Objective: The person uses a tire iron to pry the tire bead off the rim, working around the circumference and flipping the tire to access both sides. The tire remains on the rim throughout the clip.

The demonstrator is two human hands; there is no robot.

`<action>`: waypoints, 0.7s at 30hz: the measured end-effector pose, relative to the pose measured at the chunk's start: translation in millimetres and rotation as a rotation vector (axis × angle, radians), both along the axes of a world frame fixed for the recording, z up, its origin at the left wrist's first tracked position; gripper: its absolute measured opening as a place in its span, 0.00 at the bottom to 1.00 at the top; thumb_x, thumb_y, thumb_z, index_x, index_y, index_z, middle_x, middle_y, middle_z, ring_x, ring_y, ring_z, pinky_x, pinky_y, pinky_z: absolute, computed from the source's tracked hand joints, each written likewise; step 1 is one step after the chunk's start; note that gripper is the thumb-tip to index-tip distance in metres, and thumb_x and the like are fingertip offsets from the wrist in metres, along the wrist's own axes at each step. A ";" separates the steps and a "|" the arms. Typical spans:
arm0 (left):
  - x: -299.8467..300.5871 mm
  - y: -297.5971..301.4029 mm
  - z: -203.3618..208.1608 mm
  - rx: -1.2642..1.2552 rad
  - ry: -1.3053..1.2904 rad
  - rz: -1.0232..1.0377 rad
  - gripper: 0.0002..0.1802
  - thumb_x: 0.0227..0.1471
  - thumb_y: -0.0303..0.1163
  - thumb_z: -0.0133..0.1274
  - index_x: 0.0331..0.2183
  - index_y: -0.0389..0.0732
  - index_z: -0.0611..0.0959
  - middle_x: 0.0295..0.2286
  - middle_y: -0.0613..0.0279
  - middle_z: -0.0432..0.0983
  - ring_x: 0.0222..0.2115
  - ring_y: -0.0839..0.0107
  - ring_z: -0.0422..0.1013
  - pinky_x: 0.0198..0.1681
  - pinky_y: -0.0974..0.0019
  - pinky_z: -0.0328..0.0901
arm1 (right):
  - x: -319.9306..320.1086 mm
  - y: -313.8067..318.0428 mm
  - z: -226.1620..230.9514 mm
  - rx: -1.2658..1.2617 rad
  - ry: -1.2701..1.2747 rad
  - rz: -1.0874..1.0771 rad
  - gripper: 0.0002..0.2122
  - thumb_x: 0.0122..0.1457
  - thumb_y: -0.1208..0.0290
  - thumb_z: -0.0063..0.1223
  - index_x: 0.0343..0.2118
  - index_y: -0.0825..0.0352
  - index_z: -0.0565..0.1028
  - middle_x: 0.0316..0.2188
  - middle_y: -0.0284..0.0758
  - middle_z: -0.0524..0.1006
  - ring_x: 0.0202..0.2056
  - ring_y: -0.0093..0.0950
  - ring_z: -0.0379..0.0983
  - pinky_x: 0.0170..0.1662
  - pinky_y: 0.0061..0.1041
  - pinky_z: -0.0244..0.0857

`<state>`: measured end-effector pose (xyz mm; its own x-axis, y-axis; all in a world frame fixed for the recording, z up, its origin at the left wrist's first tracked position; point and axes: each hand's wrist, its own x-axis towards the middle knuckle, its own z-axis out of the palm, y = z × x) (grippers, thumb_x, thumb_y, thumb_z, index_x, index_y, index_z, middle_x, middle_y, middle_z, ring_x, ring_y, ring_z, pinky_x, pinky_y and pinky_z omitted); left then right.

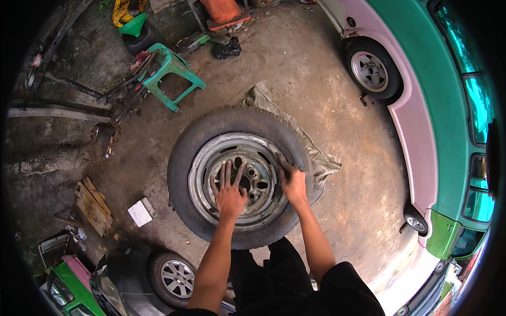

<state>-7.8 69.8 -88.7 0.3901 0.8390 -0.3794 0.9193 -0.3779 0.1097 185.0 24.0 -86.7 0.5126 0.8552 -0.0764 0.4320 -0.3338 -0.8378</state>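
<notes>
A black tyre on a worn, grey steel wheel rim lies flat in front of me, close to my legs. My left hand rests on the rim's centre, its fingers spread among the holes. At the right edge of the rim, where it meets the tyre, is my right hand. Its fingers are curled, with the darkened forefinger pointing along the tyre's inner edge. Whatever it grips there is too dark to make out. A crumpled grey-green cloth sheet sticks out from under the tyre.
A green plastic stool stands at the far left, near a black bag and an orange traffic cone. A white box lies left of the tyre. To the right is a green and pink van; a dark car is at lower left.
</notes>
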 end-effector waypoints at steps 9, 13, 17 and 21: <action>-0.7 -0.4 1.0 0.010 -0.013 -0.005 0.45 0.48 0.41 0.51 0.64 0.70 0.49 0.66 0.65 0.38 0.67 0.68 0.37 0.67 0.45 0.30 | -1.5 4.1 4.2 0.005 0.000 0.102 0.12 0.56 0.72 0.54 0.42 0.70 0.78 0.32 0.55 0.76 0.38 0.51 0.74 0.44 0.40 0.68; -1.1 -0.4 0.8 0.042 -0.048 -0.009 0.45 0.48 0.40 0.51 0.64 0.70 0.49 0.66 0.65 0.39 0.66 0.67 0.38 0.67 0.45 0.30 | -4.9 3.9 6.3 -0.108 -0.041 -0.098 0.11 0.55 0.73 0.55 0.40 0.72 0.79 0.32 0.54 0.77 0.38 0.51 0.74 0.43 0.39 0.68; -0.5 -1.3 0.4 0.040 -0.047 -0.008 0.45 0.48 0.40 0.51 0.64 0.69 0.50 0.66 0.64 0.40 0.66 0.67 0.38 0.67 0.45 0.30 | -6.5 11.6 1.5 0.070 -0.065 0.110 0.10 0.56 0.73 0.54 0.40 0.70 0.79 0.32 0.53 0.76 0.37 0.50 0.75 0.41 0.39 0.69; -1.3 -0.4 -0.4 0.014 -0.045 0.001 0.45 0.48 0.40 0.51 0.65 0.69 0.49 0.66 0.65 0.39 0.67 0.67 0.38 0.67 0.45 0.30 | -6.7 -14.3 7.0 -0.048 -0.008 -0.110 0.11 0.58 0.72 0.53 0.43 0.69 0.78 0.34 0.52 0.77 0.39 0.48 0.76 0.43 0.36 0.69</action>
<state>-9.1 69.4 -89.1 0.4060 0.8445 -0.3493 0.9138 -0.3791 0.1457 178.2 9.7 -79.7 0.6042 0.7890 -0.1117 0.3967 -0.4194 -0.8166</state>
